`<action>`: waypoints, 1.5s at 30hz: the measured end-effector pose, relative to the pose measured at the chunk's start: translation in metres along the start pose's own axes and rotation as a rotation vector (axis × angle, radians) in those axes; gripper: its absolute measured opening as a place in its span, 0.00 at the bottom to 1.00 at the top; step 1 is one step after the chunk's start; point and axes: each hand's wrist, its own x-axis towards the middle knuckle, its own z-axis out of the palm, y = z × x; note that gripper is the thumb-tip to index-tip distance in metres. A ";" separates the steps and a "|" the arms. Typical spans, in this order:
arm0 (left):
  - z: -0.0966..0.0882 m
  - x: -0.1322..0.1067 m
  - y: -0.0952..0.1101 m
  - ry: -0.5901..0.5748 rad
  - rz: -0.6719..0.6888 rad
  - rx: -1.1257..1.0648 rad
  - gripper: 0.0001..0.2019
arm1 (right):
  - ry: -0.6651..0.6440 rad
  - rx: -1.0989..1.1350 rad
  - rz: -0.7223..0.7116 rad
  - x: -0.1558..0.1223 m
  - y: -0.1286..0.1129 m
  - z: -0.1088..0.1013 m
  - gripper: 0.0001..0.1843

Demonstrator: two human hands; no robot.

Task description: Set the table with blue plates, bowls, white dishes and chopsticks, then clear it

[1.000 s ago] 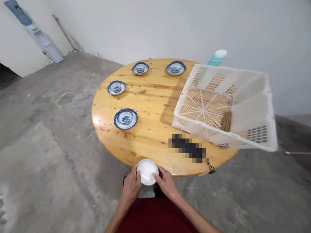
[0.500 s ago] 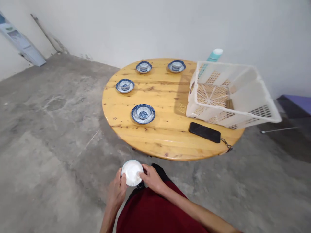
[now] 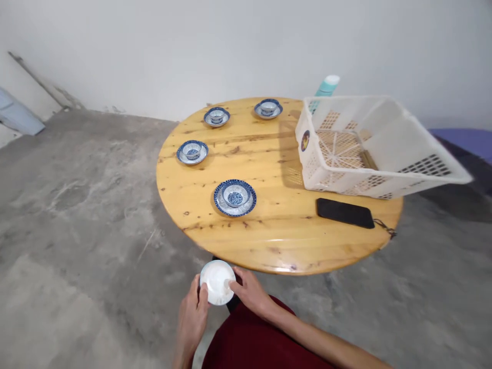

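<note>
A small white saucer [image 3: 217, 282] is held between both hands, just off the near edge of the round wooden table [image 3: 265, 169]. My left hand [image 3: 194, 310] grips its left rim with the thumb on top. On the right rim, my right hand [image 3: 249, 291] pinches it, thumb over the upper face; the fingers beneath are hidden. Closest on the tabletop is a blue-and-white bowl [image 3: 236, 196] resting on a patterned plate [image 3: 221, 206]. Similar bowl-and-plate sets sit farther back: one bowl [image 3: 191, 150] at left, another bowl [image 3: 216, 116] behind it, and a bowl [image 3: 268, 106] at the far edge.
A white plastic crate [image 3: 313, 171] occupies the table's right side, with a teal bottle [image 3: 325, 88] behind it. A black phone [image 3: 345, 213] with a cord lies in front of the crate. A pale wall rises behind; grey concrete floor surrounds the table.
The view has shifted and the table appears nearer. Both hands still hold the saucer, which now appears closer to the table's front edge.
</note>
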 end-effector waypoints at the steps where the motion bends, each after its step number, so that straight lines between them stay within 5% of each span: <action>1: -0.009 0.012 0.003 -0.012 0.002 0.007 0.33 | 0.016 0.024 0.000 0.012 -0.004 0.004 0.16; 11: -0.096 0.119 0.060 -0.082 0.130 0.111 0.28 | 0.160 0.096 0.044 0.124 -0.051 0.028 0.13; 18: -0.117 0.184 0.120 -0.148 0.329 0.167 0.27 | 0.339 0.099 0.005 0.176 -0.081 0.000 0.15; 26: -0.090 0.300 0.215 -0.369 0.597 0.037 0.21 | 0.610 0.200 0.107 0.246 -0.104 -0.069 0.15; 32: -0.061 0.387 0.271 -0.474 0.674 0.049 0.15 | 0.852 0.381 0.171 0.313 -0.107 -0.102 0.15; 39: -0.037 0.468 0.319 -0.556 0.761 0.174 0.17 | 1.054 0.455 0.248 0.393 -0.097 -0.131 0.08; 45: -0.015 0.519 0.346 -0.512 0.725 0.239 0.15 | 1.112 0.468 0.330 0.449 -0.090 -0.157 0.03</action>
